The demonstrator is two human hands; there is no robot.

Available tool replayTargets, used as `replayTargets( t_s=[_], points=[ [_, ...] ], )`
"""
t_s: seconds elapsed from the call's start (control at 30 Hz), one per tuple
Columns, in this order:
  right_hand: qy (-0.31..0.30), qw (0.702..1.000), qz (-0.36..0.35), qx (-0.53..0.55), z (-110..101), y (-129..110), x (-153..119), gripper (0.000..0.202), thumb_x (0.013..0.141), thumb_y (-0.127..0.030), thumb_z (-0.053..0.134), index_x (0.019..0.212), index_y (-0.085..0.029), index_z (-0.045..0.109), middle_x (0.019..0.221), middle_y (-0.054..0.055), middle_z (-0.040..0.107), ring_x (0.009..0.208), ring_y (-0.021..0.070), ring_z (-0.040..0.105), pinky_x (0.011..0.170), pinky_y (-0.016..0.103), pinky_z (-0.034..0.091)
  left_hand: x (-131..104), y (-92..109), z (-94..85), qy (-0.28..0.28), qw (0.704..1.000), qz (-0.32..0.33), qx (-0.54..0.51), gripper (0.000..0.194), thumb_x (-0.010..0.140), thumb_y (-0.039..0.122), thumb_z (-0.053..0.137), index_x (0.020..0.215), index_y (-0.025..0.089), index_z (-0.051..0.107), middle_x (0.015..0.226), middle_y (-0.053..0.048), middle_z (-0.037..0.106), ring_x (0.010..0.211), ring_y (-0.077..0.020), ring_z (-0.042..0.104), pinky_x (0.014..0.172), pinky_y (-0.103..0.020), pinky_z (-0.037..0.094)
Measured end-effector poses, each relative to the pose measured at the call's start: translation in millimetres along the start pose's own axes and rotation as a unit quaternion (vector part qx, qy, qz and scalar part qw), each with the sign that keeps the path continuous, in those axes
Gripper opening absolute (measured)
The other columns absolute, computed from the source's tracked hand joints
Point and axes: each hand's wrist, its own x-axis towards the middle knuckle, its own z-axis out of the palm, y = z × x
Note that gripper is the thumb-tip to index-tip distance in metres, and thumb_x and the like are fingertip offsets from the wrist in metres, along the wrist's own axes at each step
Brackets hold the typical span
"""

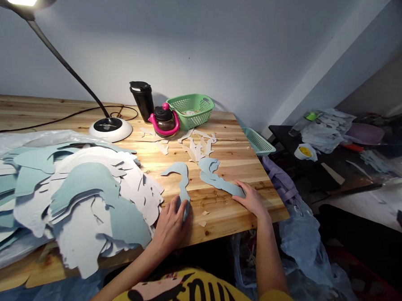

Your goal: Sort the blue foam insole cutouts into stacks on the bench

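Looks like a home craft corner here! | wooden table (224,217) against a plain wall (125,43) | heaped cut-outs (85,180), lit desk lamp (121,132), pink-handled pot (164,116) and tumbler (143,102) all on the table | right of the table, plastic bags (304,237), plus a dark side table (284,137) with a bowl (299,153)

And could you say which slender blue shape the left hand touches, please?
The hook-shaped piece beside the large pile; the right hand touches the other piece.

A strip (183,180) lay under the left fingers (174,205), other strips (217,181) under the right fingers (242,186). Left of the left fingers sat a paper heap (85,176); beyond both sets of fingers lay scraps (194,151), with a teapot (164,117) and basket (196,121) behind.
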Motion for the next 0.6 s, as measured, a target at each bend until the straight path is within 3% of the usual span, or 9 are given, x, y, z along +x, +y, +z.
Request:
replayTargets(
  t_s=[0.17,0.47,0.6],
  points=[
    [0.020,1.000,-0.019,0.012,1.4,-1.1,-2.3,0.066,0.080,-0.022,0.071,0.143,-0.026,0.054,0.136,0.010,0.064,0.127,0.0277,0.061,0.111,0.046,0.046,-2.9,-1.1,1.3,0.001,1.000,-0.004,-0.013,0.040,0.096,0.031,0.055,0.132,0.013,0.057,0.136,-0.024,0.052,0.114,-0.0340,0.056,0.093,-0.049,0.053],
    [-0.052,0.998,0.018,-0.025,-17.0,11.8,-10.6,0.065,0.079,-0.020,0.068,0.142,-0.027,0.056,0.146,0.010,0.055,0.136,0.0284,0.054,0.114,0.045,0.043,-1.8,1.2,-2.6,0.000,1.000,-0.005,-0.014,0.040,0.097,0.030,0.055,0.132,0.011,0.057,0.133,-0.024,0.053,0.113,-0.0345,0.055,0.090,-0.049,0.054],
    [-0.014,0.999,0.020,-0.038,-15.1,-2.4,1.3,0.062,0.080,-0.029,0.074,0.140,-0.025,0.058,0.139,0.011,0.057,0.131,0.0292,0.056,0.111,0.044,0.046,-2.5,1.3,-2.4,0.000,1.000,-0.005,-0.014,0.041,0.097,0.030,0.056,0.133,0.011,0.056,0.134,-0.023,0.052,0.113,-0.0342,0.054,0.092,-0.049,0.054]
  ],
)
